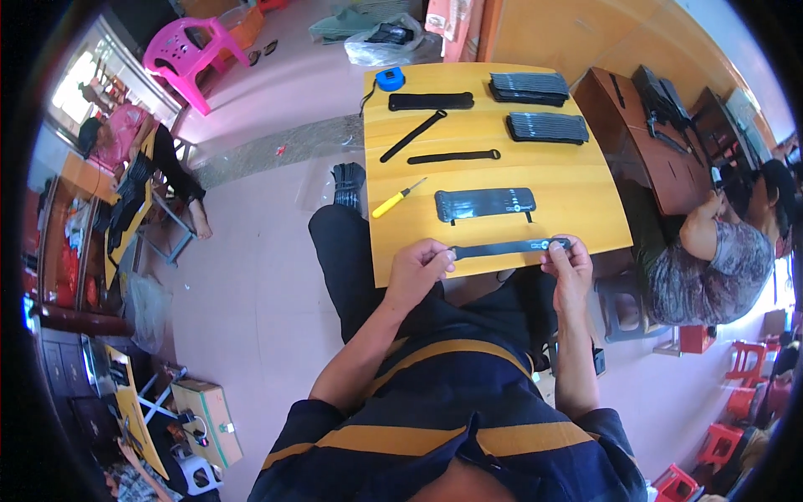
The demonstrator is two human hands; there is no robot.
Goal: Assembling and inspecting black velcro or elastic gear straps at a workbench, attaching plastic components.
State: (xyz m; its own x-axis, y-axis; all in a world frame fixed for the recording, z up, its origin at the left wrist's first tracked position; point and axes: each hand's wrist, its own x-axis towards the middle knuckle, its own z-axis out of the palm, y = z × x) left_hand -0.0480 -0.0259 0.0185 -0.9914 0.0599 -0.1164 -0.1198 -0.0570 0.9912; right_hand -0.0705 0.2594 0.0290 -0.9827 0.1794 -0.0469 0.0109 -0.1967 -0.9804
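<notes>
A black strap (498, 248) with a small pale print is stretched level between my hands, just above the table's near edge. My left hand (421, 269) pinches its left end between thumb and fingers. The other end is gripped by my right hand (571, 272). Just beyond lies a flat stack of black straps (481, 204), with thin ends sticking out at its near side. A yellow-handled screwdriver (391, 203) rests left of that stack. Farther off are two loose black straps, one slanted (414, 135) and one nearly level (452, 156), each with a looped end.
The yellow table (585, 188) also bears a blue tape measure (390, 79), a black strap bundle (431, 101) and two strap stacks (529, 88) at the back right. A person (711, 259) sits at the right by a brown table; another (125, 142) works far left. A pink chair (188, 54) stands back left.
</notes>
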